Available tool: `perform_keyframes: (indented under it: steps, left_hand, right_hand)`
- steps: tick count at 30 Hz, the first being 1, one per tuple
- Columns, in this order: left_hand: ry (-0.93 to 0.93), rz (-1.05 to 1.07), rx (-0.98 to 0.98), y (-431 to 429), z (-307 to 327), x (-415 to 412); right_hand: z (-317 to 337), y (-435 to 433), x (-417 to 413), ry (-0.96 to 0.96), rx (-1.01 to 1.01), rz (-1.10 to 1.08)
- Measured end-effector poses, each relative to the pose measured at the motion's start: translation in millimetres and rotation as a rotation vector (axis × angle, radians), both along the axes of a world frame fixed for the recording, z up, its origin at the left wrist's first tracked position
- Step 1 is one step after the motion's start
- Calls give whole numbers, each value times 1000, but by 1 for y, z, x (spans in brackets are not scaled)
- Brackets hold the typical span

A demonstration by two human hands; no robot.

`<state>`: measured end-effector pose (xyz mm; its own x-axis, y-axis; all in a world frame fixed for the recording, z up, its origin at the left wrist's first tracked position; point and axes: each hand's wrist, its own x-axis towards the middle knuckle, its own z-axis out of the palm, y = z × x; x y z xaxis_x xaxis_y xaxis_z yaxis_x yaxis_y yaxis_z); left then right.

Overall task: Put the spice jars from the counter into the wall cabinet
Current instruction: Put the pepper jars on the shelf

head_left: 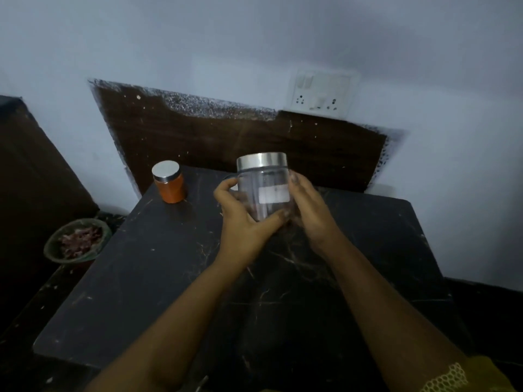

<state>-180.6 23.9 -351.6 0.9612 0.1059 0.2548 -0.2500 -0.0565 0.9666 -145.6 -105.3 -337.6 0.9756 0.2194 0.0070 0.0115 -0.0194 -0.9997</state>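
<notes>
As left hand (pixel 243 222), right hand (pixel 310 217) cup clear jar (pixel 263 181) | fingers curled round it, likely steadying | orange jar (pixel 169 185) on counter (pixel 169 278)

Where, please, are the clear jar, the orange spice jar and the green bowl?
clear jar (pixel 274 193): head view, on its white label.
orange spice jar (pixel 171 191): head view, on its orange body.
green bowl (pixel 48 247): head view, on its left rim.

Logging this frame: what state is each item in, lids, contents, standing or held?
clear jar: lid on, looks empty, upright, held between both grips.
left grip: curled round the clear jar.
right grip: curled round its other side.
orange spice jar: lid on, filled, upright on the counter, untouched.
green bowl: holds reddish scraps, left of the counter.
</notes>
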Motion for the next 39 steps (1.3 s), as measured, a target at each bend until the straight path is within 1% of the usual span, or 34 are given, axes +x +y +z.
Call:
perform_keyframes:
  steps: [2, 3, 5, 7, 10, 13, 15, 17, 20, 24, 29, 33, 39]
  left_hand:
    - [-5, -26, -79, -2, 14, -1]
    - [-16, -33, -112, -2, 20, 0]
    - [-34, -30, -142, 0, 27, 1]
    - [-40, -25, -149, 0, 33, 3]
    - [-63, -72, -129, -5, 40, 0]
    - [-112, -132, -104, -13, 48, -4]
    - [-125, -155, -114, -15, 51, -4]
    - [-133, -201, -148, -18, 53, -3]
    - [-131, -229, -195, -26, 53, -1]
    - [-134, -260, -204, -32, 57, 5]
    - [-220, -365, -121, -44, 80, 8]
    - [-270, -308, 45, -60, 115, 25]
    - [-484, -340, 243, -99, 180, 60]
  right_hand:
    - [3, 0, -11, 99, 150, 85]
    - [7, 0, -16, 116, 221, 101]
    - [15, -1, -21, 90, 304, 97]
    - [23, -7, -24, 32, 322, 66]
    - [32, -17, -28, -61, 321, 30]
    - [39, -22, -34, -176, 276, -34]
    - [42, -25, -36, -199, 279, -69]
    - [46, -29, -38, -212, 275, -57]
    - [54, -33, -41, -269, 214, -43]
    - [64, -38, -44, -356, 142, -119]
    - [80, -47, -42, -464, 108, -199]
    - [109, -66, -33, -576, 37, -278]
    - [168, -109, -6, -717, -50, -412]
